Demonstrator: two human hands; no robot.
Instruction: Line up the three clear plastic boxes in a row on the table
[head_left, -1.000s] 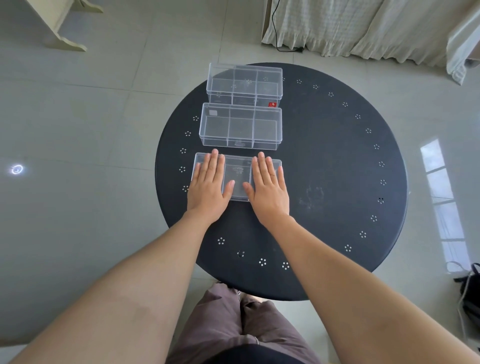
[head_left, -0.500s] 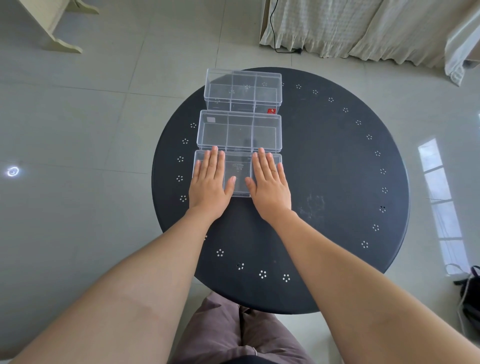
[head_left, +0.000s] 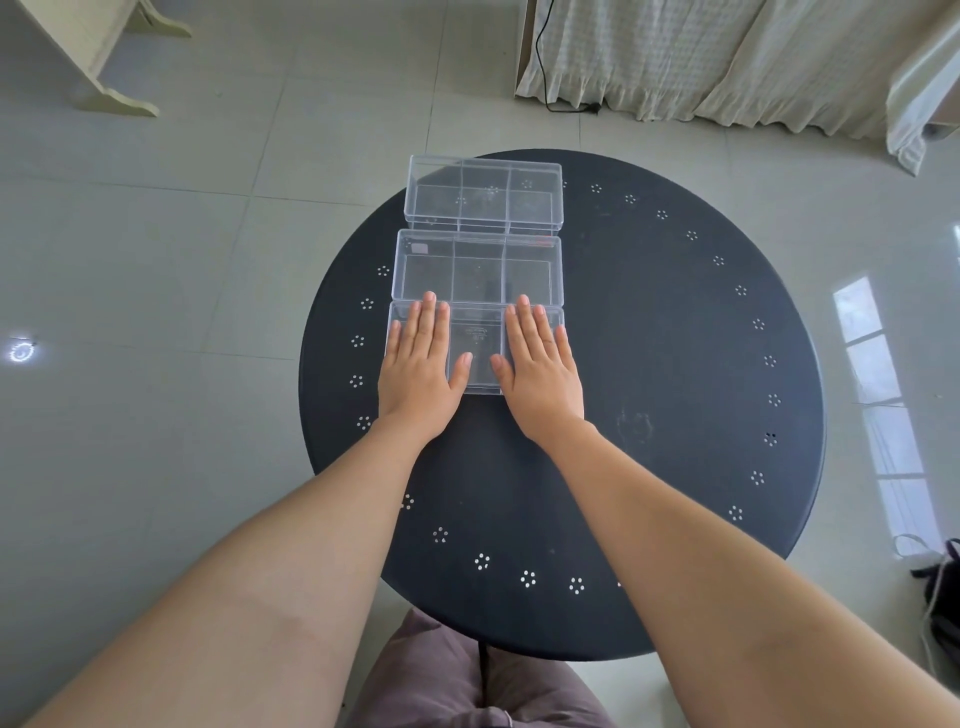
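Three clear plastic boxes stand one behind another on a round black table. The far box sits at the table's back edge, the middle box right in front of it, and the near box touches the middle one. My left hand lies flat, palm down, on the left half of the near box's lid. Flat on the lid's right half rests my right hand. Fingers of both hands are spread and grip nothing. The hands hide most of that lid.
The table's right half is bare black metal with a ring of small hole patterns. A pale curtain with a black cable hangs beyond the table. A cream furniture leg stands far left. A dark bag lies on the tiled floor at right.
Both hands have pushed the near box away from me until it meets the middle box. The gaps between all three boxes have closed.
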